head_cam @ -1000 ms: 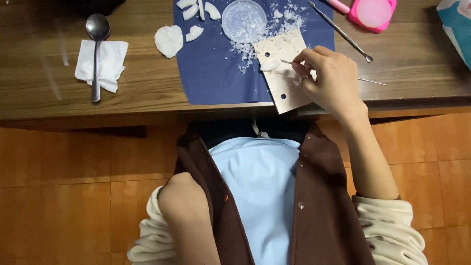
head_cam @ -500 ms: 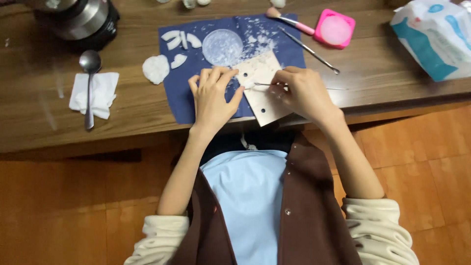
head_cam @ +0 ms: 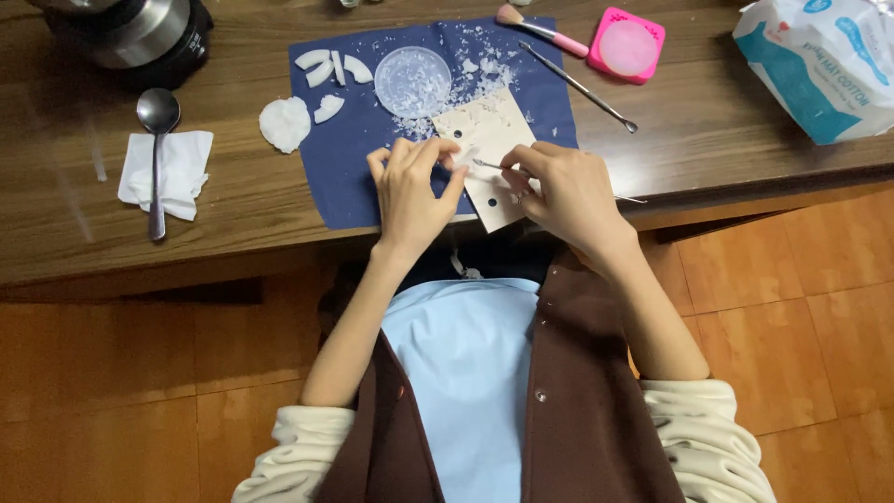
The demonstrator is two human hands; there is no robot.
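Wooden tabletop [head_cam: 708,140] above an orange tiled floor, seen from overhead; a blue mat [head_cam: 345,168] lies at its near edge and carries the work.

Left hand [head_cam: 410,191]: fingers pinched together on a small white piece [head_cam: 463,158], held just above the pale card [head_cam: 489,154] with punched holes. Right hand [head_cam: 568,191]: fingers closed on a thin metal pick [head_cam: 489,165], its tip touching the white piece. The card rests partly on the mat and overhangs the tabletop edge.

On the mat: a round clear dish [head_cam: 413,81] with white flakes scattered beside it, and curved white shells [head_cam: 326,70] near the far left corner. A second metal tool [head_cam: 577,87] lies diagonally across the mat's right edge.

Judgement on the step in hand: the scraping would go best with short light strokes away from the left fingers, the piece kept over the card so flakes land there and not on the lap.

Packages and the like: a white and teal soft bag [head_cam: 819,65], printed, at the far right corner; a pink square case [head_cam: 627,47] with a round lid beside a pink-handled brush [head_cam: 540,28]. Left side: a spoon [head_cam: 156,149] on a folded white tissue [head_cam: 168,172], a white pad [head_cam: 284,123] just off the mat, a metal appliance [head_cam: 130,33] at the far corner
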